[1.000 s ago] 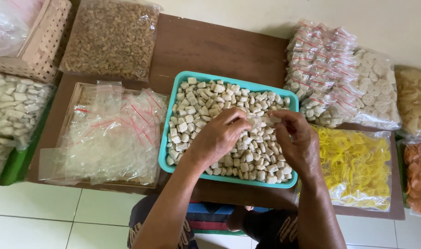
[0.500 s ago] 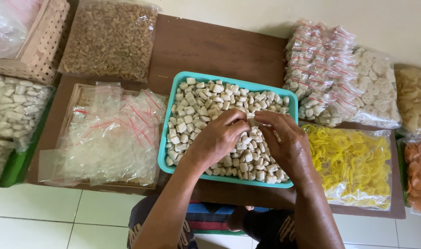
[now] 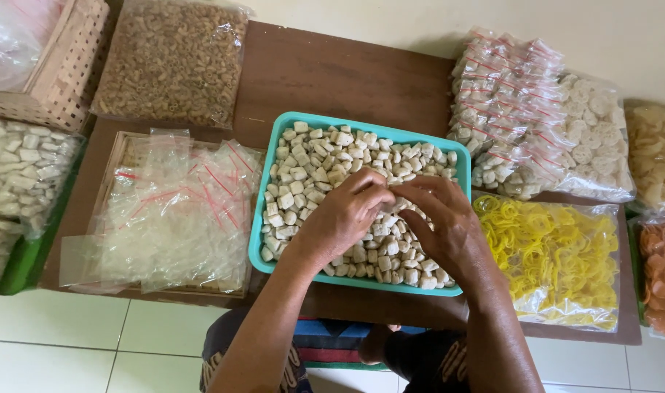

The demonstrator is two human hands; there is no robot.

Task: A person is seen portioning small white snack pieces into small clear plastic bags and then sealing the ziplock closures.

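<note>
Two hands over the teal tray (image 3: 263, 240) at centre frame, fingertips meeting above its middle. Left hand (image 3: 343, 218) knuckles up, fingers curled down and pinched toward the right hand (image 3: 445, 222); right hand likewise curled, thumb and fingers drawn together. Between the fingertips, something small and pale, perhaps one of the cracker cubes (image 3: 325, 164) or a bit of clear plastic; too hidden to tell which, or which hand has the firmer hold. Tray filled nearly edge to edge with those pale cubes, resting on the brown table (image 3: 332, 73).

Just left of the tray, a loose heap of empty clear bags (image 3: 165, 211) with red strips, lying on a shallow woven tray. Upper left of the frame: a woven basket (image 3: 59, 69) and, beside it, a large bag of small brown snacks (image 3: 172, 62). Far left edge: bags of pale cubes. Upper right: a pile of small filled packets (image 3: 503, 102), then a bag of round white crackers (image 3: 598, 138). Lower right, touching the tray's corner: a bag of yellow rings (image 3: 547, 255). Far right edge: an orange bag, partly cut off.
</note>
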